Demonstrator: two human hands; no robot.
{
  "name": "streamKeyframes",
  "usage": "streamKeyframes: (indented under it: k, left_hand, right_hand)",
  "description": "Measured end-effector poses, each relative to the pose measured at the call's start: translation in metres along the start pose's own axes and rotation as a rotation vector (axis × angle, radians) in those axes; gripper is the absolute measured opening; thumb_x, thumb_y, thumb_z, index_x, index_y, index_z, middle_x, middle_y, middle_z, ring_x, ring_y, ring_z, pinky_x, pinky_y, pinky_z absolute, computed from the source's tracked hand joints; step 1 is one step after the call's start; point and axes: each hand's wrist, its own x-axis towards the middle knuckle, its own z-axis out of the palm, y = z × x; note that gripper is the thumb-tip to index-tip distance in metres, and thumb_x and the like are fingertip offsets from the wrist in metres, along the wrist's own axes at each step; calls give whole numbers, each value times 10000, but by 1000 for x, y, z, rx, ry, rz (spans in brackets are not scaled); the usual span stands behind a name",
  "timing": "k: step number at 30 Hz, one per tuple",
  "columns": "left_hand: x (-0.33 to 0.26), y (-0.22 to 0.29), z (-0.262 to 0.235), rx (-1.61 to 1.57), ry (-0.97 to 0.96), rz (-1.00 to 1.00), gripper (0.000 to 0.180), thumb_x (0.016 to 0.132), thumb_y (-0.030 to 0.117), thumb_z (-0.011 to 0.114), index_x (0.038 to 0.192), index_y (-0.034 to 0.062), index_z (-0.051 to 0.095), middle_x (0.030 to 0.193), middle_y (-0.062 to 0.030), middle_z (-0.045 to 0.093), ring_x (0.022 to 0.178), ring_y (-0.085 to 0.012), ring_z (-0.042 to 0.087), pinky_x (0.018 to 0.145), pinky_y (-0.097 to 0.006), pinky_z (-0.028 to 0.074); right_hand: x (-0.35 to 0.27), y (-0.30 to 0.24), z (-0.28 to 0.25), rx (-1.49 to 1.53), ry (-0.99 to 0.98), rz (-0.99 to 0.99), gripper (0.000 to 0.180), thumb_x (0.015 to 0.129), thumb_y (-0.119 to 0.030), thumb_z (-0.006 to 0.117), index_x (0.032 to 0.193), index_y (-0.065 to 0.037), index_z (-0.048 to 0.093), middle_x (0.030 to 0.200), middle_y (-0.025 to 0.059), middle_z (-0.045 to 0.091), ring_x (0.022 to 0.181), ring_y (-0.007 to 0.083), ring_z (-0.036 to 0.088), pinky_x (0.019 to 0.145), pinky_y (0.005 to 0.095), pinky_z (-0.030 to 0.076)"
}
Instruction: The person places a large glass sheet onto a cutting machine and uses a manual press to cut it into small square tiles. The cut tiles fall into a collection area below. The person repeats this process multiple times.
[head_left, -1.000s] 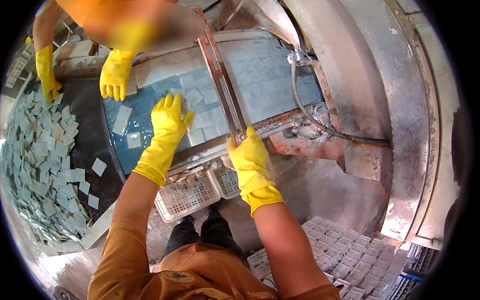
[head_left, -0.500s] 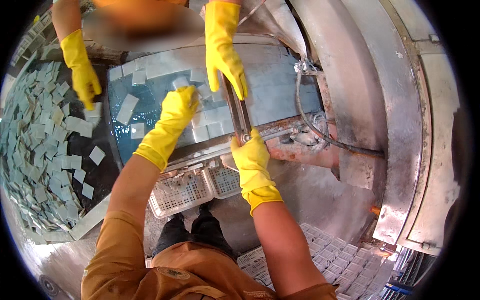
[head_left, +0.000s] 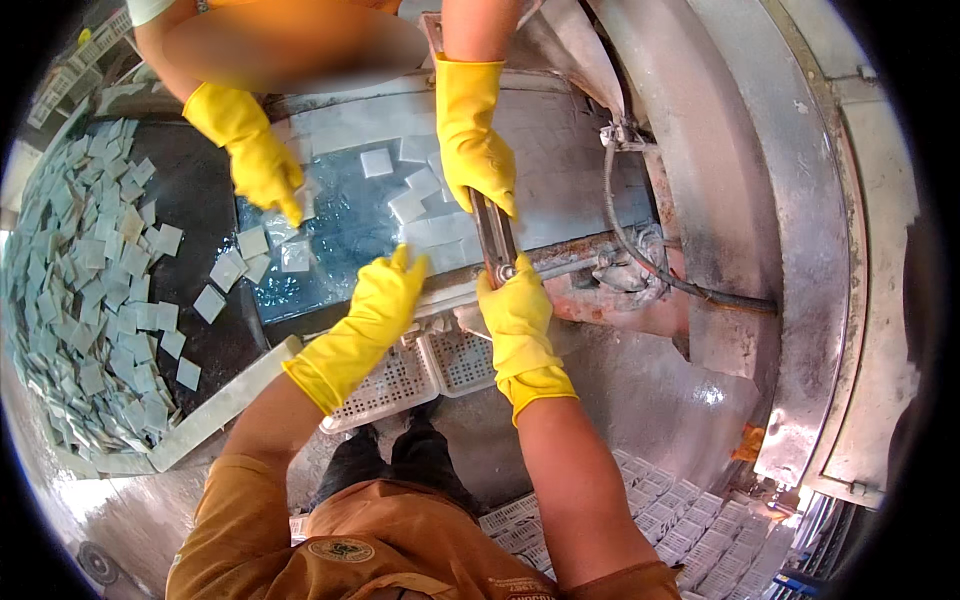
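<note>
My left hand (head_left: pixel 380 298), in a yellow rubber glove, hovers at the near edge of the wet blue-grey conveyor bed (head_left: pixel 340 200). Its fingertips are slightly smeared but look stretched out, with nothing seen in them. Closed around the near end of a metal bar (head_left: pixel 492 228) that lies across the bed is my right hand (head_left: pixel 518 312), gloved alike. Pale square tiles (head_left: pixel 408 206) lie on the bed left of the bar, beyond my left hand. More tiles to the right stand edge to edge in rows.
Opposite, a co-worker's gloved hand (head_left: pixel 477 150) holds the bar's far end; the other hand (head_left: pixel 265 178) is over tiles at the bed's left. A large tile heap (head_left: pixel 95 300) fills the dark left surface. White perforated baskets (head_left: pixel 385 390) sit below; a hose (head_left: pixel 640 250) hangs right.
My left hand has drawn back toward me from the tiles. The co-worker's left-side hand has come right over the bed, and loose tiles there have shifted. My right hand stays on the bar.
</note>
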Motion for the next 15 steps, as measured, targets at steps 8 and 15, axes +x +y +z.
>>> streamKeyframes:
  k: [8,15]
  left_hand:
    - [-28,-3,-41,-214,-55,-29,712,851,181,807,1504,46,556,1515,-292,573,1272,-495,638,1088,-509,540]
    - [-87,-107,-104,-174,209,-201,497,868,94,821,1345,20,705,1377,-258,695,1261,-451,670,1070,-481,548]
  right_hand:
    - [1,7,9,-22,53,-40,471,839,-378,823,1156,-54,695,1006,215,784,952,436,765,813,528,607]
    - [-2,8,7,-7,35,-19,471,842,-361,819,1171,-48,694,1012,235,776,986,438,756,848,533,600]
